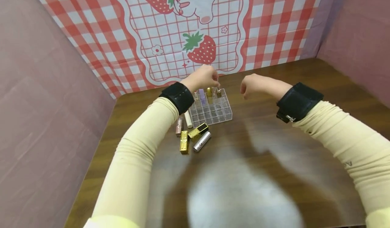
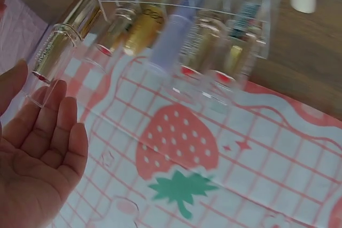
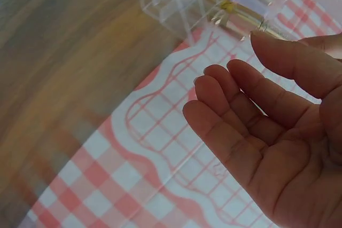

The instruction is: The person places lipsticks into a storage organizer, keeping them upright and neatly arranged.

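Note:
My left hand [image 1: 203,77] is over the back right corner of a clear compartment organizer [image 1: 210,114]. Its thumb and fingers are around the clear end of a gold lipstick [image 2: 53,52], which leans at the organizer's corner slot in the left wrist view. Along the same back row stand a lilac tube [image 2: 172,38], a round-topped gold tube [image 2: 143,28] and several clear-capped lipsticks. To the right of the organizer, my right hand [image 1: 259,85] hangs above the table, fingers loosely bent, with nothing in it.
Left and front of the organizer lie a rose-gold tube [image 1: 179,126], a white tube [image 1: 188,119], a gold tube [image 1: 184,142], a gold-and-black tube [image 1: 198,131] and a silver tube [image 1: 202,141]. A checked strawberry cloth [image 1: 268,28] hangs behind the wooden table [image 1: 304,136].

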`<action>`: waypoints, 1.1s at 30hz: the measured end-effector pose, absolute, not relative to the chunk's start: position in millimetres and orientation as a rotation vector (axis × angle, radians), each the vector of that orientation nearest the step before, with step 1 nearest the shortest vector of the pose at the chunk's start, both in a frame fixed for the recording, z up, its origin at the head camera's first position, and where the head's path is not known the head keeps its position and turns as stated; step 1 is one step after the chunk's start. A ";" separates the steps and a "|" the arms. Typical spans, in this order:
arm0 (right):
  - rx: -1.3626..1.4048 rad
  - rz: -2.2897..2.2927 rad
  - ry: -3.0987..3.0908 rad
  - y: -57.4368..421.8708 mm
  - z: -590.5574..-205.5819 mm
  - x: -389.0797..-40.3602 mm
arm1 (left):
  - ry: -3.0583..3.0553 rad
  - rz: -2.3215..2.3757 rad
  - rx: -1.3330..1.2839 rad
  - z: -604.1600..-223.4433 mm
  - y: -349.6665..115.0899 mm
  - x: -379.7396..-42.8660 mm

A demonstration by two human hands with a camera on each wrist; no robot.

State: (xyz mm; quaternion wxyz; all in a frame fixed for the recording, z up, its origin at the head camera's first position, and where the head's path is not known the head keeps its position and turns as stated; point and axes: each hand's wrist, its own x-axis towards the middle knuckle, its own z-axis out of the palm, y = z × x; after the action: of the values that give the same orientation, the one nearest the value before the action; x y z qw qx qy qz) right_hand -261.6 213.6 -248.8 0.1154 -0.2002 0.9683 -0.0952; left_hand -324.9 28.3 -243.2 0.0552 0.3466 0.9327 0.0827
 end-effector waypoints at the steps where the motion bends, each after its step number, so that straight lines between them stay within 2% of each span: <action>1: -0.574 -0.288 2.838 216.7 -249.5 -260.6 | 2.836 0.250 1.055 -243.8 32.6 -326.4; 15: -0.477 -0.371 2.870 254.5 -257.9 -251.3 | 2.895 0.076 1.009 -259.7 65.7 -349.3; 23: -0.493 -0.362 2.875 254.3 -264.4 -256.6 | 2.882 0.053 0.990 -264.5 68.5 -354.1; 33: -0.530 -0.338 2.873 243.2 -267.2 -258.5 | 2.931 0.081 0.933 -251.6 48.2 -349.4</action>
State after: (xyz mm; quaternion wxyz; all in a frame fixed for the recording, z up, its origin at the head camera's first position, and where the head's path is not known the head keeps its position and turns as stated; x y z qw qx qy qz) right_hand -258.5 243.2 -267.2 0.1003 -0.1794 0.9720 -0.1142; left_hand -349.4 48.2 -251.6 0.0321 0.3030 0.9521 0.0264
